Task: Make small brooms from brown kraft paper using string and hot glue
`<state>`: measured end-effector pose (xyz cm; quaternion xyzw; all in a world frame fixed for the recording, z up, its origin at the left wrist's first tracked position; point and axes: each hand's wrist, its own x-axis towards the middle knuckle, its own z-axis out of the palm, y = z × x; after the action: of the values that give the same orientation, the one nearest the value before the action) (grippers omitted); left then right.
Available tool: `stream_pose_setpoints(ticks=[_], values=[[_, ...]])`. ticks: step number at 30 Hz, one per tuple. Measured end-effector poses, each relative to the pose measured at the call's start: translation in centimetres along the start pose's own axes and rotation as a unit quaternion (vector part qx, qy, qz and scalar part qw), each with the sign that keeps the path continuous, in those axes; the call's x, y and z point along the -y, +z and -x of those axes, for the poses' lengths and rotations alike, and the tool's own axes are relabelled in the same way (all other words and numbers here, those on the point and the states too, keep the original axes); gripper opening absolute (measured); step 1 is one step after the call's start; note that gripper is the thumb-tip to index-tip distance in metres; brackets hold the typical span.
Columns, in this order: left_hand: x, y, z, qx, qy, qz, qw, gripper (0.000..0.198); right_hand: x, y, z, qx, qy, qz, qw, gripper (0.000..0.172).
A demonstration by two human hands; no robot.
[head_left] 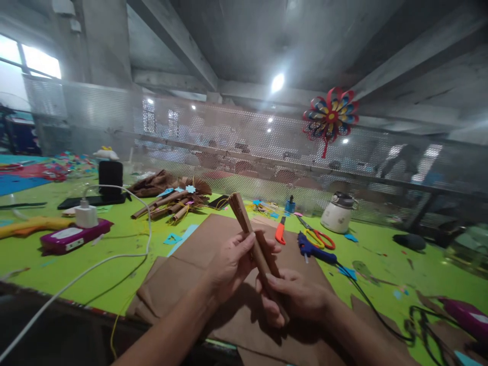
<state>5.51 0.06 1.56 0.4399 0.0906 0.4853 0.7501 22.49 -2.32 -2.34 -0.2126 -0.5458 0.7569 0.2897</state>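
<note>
Here a wide, bright green counter (68,279); upon it, a large, flat brown paper sheet (206,239). Above this sheet, tilted, a long, narrow, folded brown paper bundle (240,213), clamped in the left hand (231,262) around the middle and in the right hand (293,295) near the lower end. At the sheet's right edge, a blue glue gun (316,251).

Just past the right hand (299,292), the glue gun (316,251) and scissors (308,228) block the way. Right of the white jug (334,217), mid-right in the frame, the counter (375,235) leaves passing room.
</note>
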Motion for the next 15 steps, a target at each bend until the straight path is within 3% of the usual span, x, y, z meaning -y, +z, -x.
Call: stream_pose_setpoints(ticks=[3, 8, 12, 15], values=[[0.1, -0.1, 0.0, -0.012, 0.006, 0.018, 1.000, 0.018, -0.2, 0.1, -0.1, 0.013, 0.011, -0.015, 1.000, 0.034], [-0.2, -0.1, 0.0, -0.022, 0.021, 0.020, 0.999, 0.018, -0.2, 0.5, 0.0, -0.022, -0.014, -0.023, 0.999, 0.028], [-1.1, 0.3, -0.1, -0.008, 0.044, 0.060, 0.997, 0.025, 0.5, 0.9, 0.3, -0.002, 0.028, -0.050, 0.998, 0.031], [-1.5, 0.3, -0.1, -0.034, 0.065, 0.060, 0.996, 0.018, 0.9, 0.9, 0.5, 0.014, 0.046, -0.045, 0.998, 0.032]])
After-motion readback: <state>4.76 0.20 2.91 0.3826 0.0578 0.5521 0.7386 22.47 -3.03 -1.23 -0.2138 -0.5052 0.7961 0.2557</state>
